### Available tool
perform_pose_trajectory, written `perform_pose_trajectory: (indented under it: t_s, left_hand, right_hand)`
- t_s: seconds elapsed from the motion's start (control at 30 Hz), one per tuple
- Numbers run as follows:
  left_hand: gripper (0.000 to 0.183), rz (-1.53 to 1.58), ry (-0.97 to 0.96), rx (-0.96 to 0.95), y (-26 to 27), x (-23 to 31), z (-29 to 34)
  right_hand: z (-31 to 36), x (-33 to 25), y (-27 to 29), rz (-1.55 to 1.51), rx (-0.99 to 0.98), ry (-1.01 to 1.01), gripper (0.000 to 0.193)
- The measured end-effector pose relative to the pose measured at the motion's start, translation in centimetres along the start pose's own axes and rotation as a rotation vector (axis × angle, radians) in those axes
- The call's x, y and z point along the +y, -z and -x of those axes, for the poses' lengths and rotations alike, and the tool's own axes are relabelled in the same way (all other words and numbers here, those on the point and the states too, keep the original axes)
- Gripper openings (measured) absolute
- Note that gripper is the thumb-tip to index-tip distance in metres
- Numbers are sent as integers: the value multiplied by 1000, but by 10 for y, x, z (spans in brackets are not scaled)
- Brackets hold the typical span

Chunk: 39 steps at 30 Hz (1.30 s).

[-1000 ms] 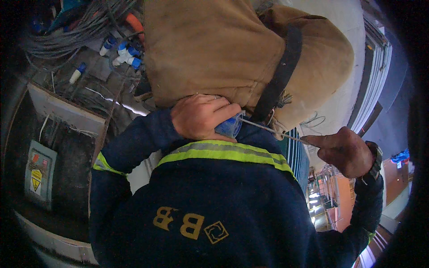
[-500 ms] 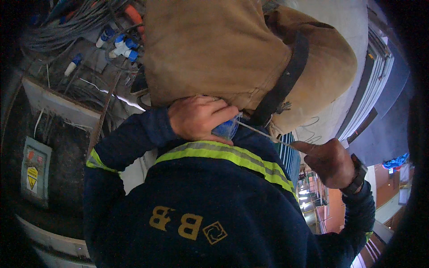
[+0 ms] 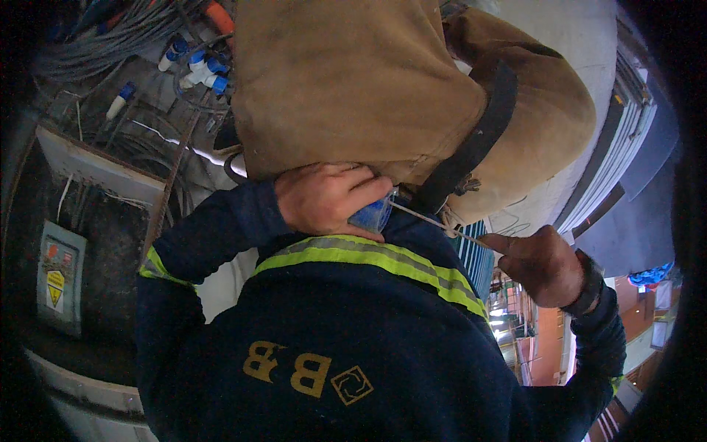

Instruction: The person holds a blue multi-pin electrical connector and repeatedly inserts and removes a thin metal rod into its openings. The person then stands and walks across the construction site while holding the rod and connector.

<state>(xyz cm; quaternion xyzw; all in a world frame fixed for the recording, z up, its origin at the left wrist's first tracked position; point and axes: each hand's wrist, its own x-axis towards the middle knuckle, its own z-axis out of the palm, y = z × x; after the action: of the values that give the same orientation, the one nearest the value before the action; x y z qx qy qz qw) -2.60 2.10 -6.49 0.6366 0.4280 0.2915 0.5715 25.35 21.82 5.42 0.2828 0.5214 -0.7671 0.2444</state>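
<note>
Left hand [image 3: 324, 197] clamped on the blue cylinder [image 3: 373, 216], right hand [image 3: 541, 267] on the pale cord [image 3: 427, 219], we hold it taut, likely needing steady tension.

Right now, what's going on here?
A person's left hand holds a blue, clear-edged piece at the waist, just above the jacket's yellow band. The right hand, out to the side, grips the far end of a thin pale line that runs straight to the blue piece; cord or rod, I can't tell. Brown cloth with a black strap lies just beyond.
</note>
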Motion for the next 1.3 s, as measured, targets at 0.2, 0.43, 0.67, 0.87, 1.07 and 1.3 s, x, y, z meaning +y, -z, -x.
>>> perform_pose_trajectory:
  t_s: [0.2, 0.43, 0.67, 0.87, 1.07, 1.3]
  left_hand:
    - [67, -38, 14, -7, 0, 3, -1]
    - [67, -46, 19, -13, 1, 4, -2]
    - [67, -25, 56, -30, 0, 4, -2]
    - [69, -34, 41, -22, -2, 3, 0]
    - [69, 22, 82, -77, 2, 1, -1]
    - [67, 58, 90, -52, 1, 1, -2]
  right_hand:
    - [-17, -28, 29, -903, -95, -815, 36]
    - [-15, -19, 19, -2, -101, -232, 35]
    - [-21, -23, 29, -522, -120, -644, 40]
    - [-9, 0, 8, 133, -34, -71, 51]
    - [-15, -13, 16, 901, -157, 164, 70]
    - [-14, -11, 17, 711, -135, 96, 61]
